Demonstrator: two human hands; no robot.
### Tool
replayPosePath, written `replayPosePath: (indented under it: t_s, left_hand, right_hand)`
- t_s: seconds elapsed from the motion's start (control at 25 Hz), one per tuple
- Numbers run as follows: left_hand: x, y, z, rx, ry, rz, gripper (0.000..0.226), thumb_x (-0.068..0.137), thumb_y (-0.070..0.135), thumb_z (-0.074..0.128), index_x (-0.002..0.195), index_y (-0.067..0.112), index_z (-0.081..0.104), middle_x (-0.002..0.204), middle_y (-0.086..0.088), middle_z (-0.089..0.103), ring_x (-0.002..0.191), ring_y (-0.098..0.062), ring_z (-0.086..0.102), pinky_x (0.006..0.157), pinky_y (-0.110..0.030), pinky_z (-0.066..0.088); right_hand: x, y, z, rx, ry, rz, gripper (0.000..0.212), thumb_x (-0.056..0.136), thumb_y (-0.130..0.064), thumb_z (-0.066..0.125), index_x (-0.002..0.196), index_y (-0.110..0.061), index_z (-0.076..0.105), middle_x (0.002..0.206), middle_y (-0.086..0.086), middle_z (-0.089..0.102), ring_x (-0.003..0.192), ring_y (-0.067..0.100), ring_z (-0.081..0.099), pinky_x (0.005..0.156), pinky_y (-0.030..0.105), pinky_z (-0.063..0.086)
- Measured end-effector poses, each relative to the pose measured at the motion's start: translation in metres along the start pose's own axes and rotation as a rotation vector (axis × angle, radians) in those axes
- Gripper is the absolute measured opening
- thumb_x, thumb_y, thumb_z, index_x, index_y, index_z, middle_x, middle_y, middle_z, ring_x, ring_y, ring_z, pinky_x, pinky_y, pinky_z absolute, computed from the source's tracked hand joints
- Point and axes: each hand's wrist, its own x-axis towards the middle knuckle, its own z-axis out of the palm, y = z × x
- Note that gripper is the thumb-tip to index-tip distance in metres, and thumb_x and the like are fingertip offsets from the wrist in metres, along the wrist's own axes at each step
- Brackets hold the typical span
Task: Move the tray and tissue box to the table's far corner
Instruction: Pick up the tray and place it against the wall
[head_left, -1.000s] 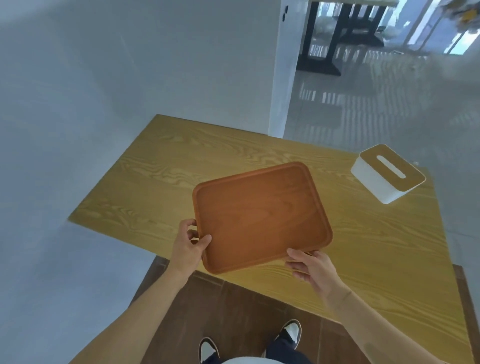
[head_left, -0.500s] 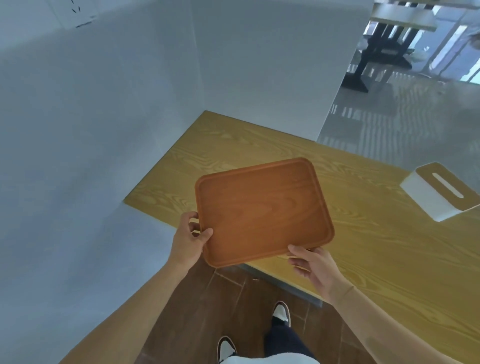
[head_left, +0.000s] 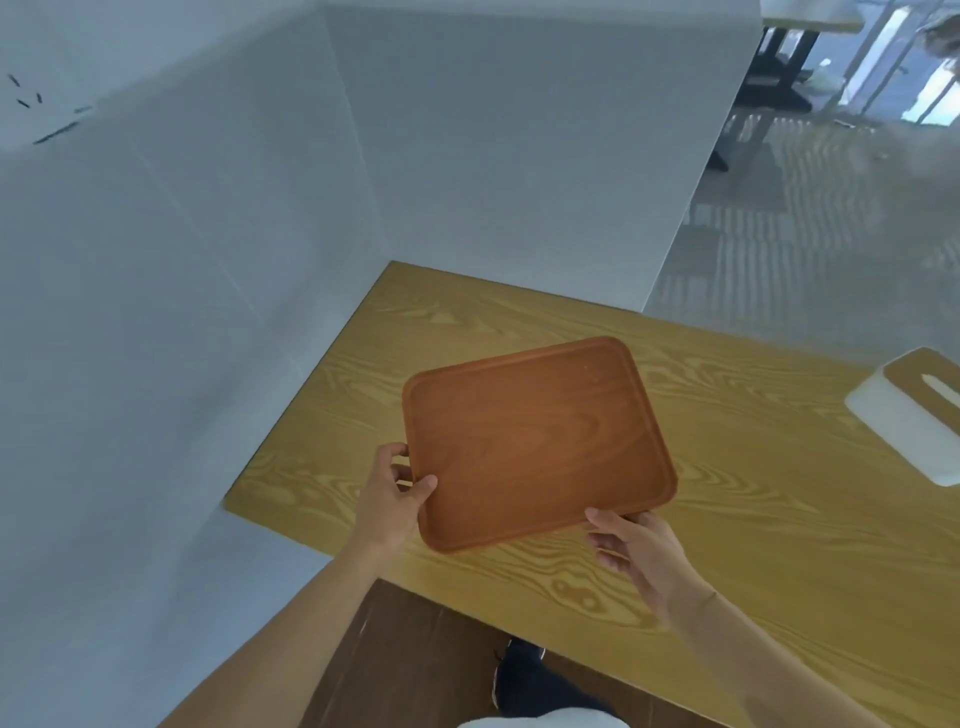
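An empty reddish-brown wooden tray hangs just above the yellow wooden table, held level by both hands. My left hand grips its near left edge, thumb on the rim. My right hand holds its near right corner from below. The white tissue box with a wooden slotted lid rests on the table at the far right, partly cut off by the frame edge, well away from both hands.
White walls meet at the table's far left corner. Brown floorboards and my shoes lie below the table's near edge. Beyond the wall's right end, a grey floor with dark furniture shows.
The view has swung left, so the wall corner now fills more of the frame and the tissue box has slid toward the right edge. The tray stays in both hands and has moved over the table's left part.
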Motion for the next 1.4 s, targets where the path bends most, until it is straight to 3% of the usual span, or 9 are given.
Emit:
replayPosePath:
  t_s: [0.2,0.52,0.84,1.28,1.4]
  left_hand:
    - [0.062,0.030,0.030,0.121,-0.044,-0.026,0.047,0.088,0.018,0.074,0.128,0.016,0.049,0.099,-0.006,0.065,0.084,-0.024,0.066,0.076,-0.044,0.055]
    - [0.154,0.054,0.071,0.293,-0.165,0.009,0.047,0.086,0.017,0.076,0.125,0.014,0.051,0.098,-0.006,0.065,0.078,-0.014,0.063,0.062,-0.025,0.042]
    - [0.250,0.070,0.099,0.427,-0.302,0.039,0.045,0.085,0.017,0.076,0.123,0.012,0.052,0.095,-0.002,0.065,0.077,-0.017,0.061,0.063,-0.028,0.038]
    - [0.311,0.069,0.118,0.472,-0.346,0.033,0.043,0.086,0.017,0.075,0.125,0.013,0.056,0.094,0.004,0.065,0.083,-0.017,0.061,0.072,-0.028,0.043]
    - [0.311,0.062,0.118,0.531,-0.338,0.088,0.044,0.086,0.015,0.075,0.126,0.010,0.060,0.107,-0.004,0.069,0.090,-0.019,0.063,0.079,-0.027,0.044]
  right_hand:
    - [0.040,-0.020,-0.003,0.077,0.077,0.041,0.027,0.081,-0.015,0.082,0.102,-0.002,0.071,0.080,0.006,0.076,0.067,0.015,0.070,0.058,0.030,0.052]
    - [0.083,-0.040,-0.005,0.181,0.207,0.099,0.026,0.082,-0.016,0.081,0.101,-0.002,0.072,0.085,0.008,0.077,0.071,0.018,0.069,0.053,0.028,0.050]
    - [0.129,-0.059,0.021,0.223,0.334,0.165,0.028,0.084,-0.019,0.080,0.106,-0.003,0.071,0.091,0.008,0.076,0.070,0.018,0.069,0.056,0.030,0.051]
    - [0.176,-0.069,0.035,0.220,0.378,0.304,0.020,0.083,-0.025,0.081,0.090,-0.008,0.071,0.072,0.007,0.069,0.057,0.019,0.061,0.058,0.034,0.047]
    - [0.178,-0.067,0.035,0.173,0.374,0.374,0.024,0.082,-0.028,0.081,0.085,-0.007,0.072,0.066,0.008,0.069,0.054,0.020,0.062,0.056,0.032,0.050]
